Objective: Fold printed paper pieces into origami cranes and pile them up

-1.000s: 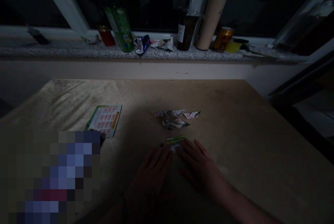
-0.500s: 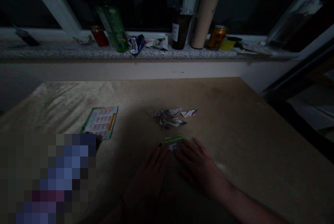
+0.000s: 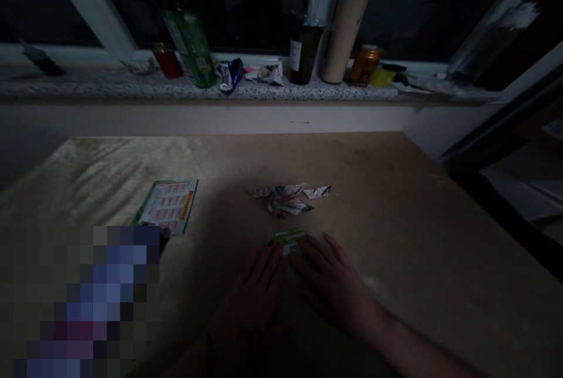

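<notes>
Between my hands lies a small green and white printed paper [image 3: 291,235] on the brown table [image 3: 396,190]. My left hand [image 3: 255,287] rests flat at its left edge, fingers stretched forward. My right hand [image 3: 336,278] is also flat, with its fingertips over the paper's right side; they hide part of it. Just beyond stand several folded pieces of printed paper [image 3: 288,201], pointed at their ends. To the left is a flat calendar card [image 3: 171,205] with red and white print. The light is dim, and shadow blurs the thumbs.
A blurred-out patch [image 3: 79,307] covers the lower left. Along the granite windowsill [image 3: 264,92] stand a green bottle [image 3: 191,43], a red jar [image 3: 167,61], a blue wrapper [image 3: 231,74], a dark cup with a straw [image 3: 303,52], a bamboo tube [image 3: 349,20] and an orange can [image 3: 366,66].
Both hands stay flat on the paper in nearly the same place. The view has shifted very slightly; the things on the table have not moved.
</notes>
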Motion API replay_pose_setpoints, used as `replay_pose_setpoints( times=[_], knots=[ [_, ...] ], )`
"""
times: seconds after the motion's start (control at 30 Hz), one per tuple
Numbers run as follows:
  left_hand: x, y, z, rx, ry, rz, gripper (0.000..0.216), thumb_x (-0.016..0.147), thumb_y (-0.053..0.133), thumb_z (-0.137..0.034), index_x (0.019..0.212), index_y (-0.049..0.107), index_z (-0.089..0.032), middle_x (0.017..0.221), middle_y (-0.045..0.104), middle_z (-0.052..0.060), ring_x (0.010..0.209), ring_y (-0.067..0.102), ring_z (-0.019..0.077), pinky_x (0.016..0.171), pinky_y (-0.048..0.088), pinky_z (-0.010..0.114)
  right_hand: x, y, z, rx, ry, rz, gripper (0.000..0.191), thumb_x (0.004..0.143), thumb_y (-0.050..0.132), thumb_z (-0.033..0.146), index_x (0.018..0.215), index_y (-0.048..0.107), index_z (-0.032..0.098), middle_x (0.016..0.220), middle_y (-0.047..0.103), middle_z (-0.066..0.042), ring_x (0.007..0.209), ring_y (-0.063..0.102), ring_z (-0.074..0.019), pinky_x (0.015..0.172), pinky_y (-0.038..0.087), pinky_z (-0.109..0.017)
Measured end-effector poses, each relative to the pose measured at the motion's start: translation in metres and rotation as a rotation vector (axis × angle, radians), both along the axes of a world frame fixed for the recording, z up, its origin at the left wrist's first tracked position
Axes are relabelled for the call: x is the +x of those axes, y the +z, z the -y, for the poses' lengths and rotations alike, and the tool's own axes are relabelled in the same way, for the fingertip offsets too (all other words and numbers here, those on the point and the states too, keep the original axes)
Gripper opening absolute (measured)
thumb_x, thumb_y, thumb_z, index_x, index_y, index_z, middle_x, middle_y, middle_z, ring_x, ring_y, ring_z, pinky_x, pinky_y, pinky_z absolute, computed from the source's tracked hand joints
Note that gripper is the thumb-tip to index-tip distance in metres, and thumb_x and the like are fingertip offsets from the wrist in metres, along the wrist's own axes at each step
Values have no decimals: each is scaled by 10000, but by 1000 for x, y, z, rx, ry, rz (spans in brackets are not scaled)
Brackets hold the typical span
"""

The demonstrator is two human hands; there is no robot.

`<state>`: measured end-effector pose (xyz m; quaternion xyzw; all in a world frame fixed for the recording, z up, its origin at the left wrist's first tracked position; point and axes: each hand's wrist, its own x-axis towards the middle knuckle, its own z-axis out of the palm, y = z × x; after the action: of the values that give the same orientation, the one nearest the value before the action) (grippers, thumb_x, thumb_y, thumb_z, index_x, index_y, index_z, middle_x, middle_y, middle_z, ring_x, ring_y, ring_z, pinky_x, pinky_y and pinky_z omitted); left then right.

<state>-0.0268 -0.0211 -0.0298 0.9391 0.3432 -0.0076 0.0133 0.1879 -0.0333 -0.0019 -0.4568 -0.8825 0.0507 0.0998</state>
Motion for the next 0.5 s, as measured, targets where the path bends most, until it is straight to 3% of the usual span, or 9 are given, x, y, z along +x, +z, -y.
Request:
replay_pose_setpoints(
  times=[0.13, 0.33, 0.5],
  knots=[
    [1, 6, 0, -45, 2, -13, 891, 731, 438, -650, 1375, 300, -51, 1449, 241, 193, 1322, 199, 327, 1064, 47, 458, 3, -1, 1, 42, -35, -28, 443, 869, 490, 365, 1296, 442, 255, 1368, 419, -104, 1274, 345, -262, 1044, 235, -549],
    [-1, 15, -1, -91, -2, -1, 855, 772, 343, -679, 1369, 325, -68, 1435, 283, 186, 1310, 218, 327, 1049, 96, 480, 5, -5, 2, 105, -70, -49, 389, 868, 494, 343, 1234, 516, 215, 1357, 429, -129, 1278, 339, -270, 1034, 253, -551],
    [-3, 9, 0, -59, -13, 7, 868, 779, 295, -697, 1384, 291, -73, 1455, 236, 179, 1320, 196, 317, 1053, 52, 471, 8, -3, 1, 135, -110, -98, 338, 854, 518, 291, 1181, 561, 213, 1324, 476, -104, 1258, 368, -277, 1025, 274, -556]
  ],
)
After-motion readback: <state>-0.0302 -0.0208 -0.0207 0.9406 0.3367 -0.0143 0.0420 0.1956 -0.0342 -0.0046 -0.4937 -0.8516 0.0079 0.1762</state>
